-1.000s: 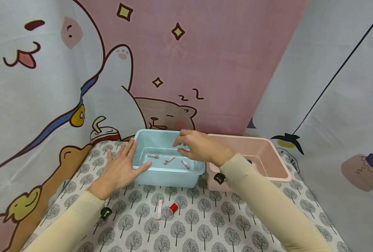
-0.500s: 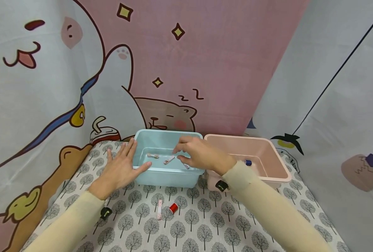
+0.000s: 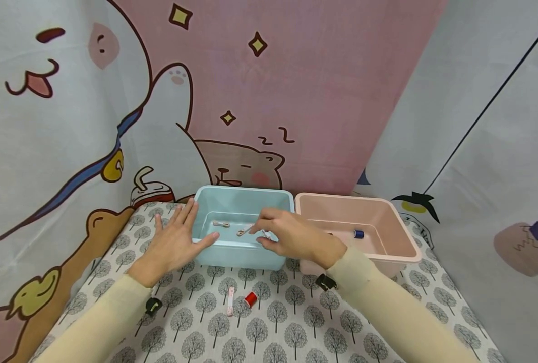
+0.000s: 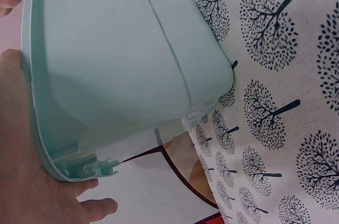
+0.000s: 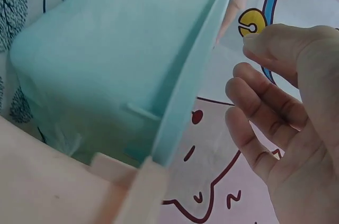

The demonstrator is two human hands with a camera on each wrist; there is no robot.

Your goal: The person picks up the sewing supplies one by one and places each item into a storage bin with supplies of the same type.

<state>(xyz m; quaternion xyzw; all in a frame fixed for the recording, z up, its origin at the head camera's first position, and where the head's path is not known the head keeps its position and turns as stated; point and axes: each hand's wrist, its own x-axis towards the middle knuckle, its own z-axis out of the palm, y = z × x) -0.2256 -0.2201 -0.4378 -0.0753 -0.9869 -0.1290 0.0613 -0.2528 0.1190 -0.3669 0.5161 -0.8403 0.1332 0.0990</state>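
My left hand lies with spread, straight fingers on the left rim of the light blue bin. In the left wrist view its fingers reach over the bin's edge. My right hand hovers over the right part of this bin, fingers loosely bent and thumb apart; the right wrist view shows nothing between them. On the bin's floor lie small slim pale pieces: one on the left, another in the middle, and a third partly hidden under the right fingers.
A pink bin stands right beside the blue one, with a blue thread spool inside. In front, on the tree-print cloth, lie a red thread spool and a narrow pink-and-white strip. A cartoon curtain hangs behind.
My right hand has come down and nearer the blue bin's front side, now covering part of the right-hand piece. The blue spool has come into full view. My left hand stays put.
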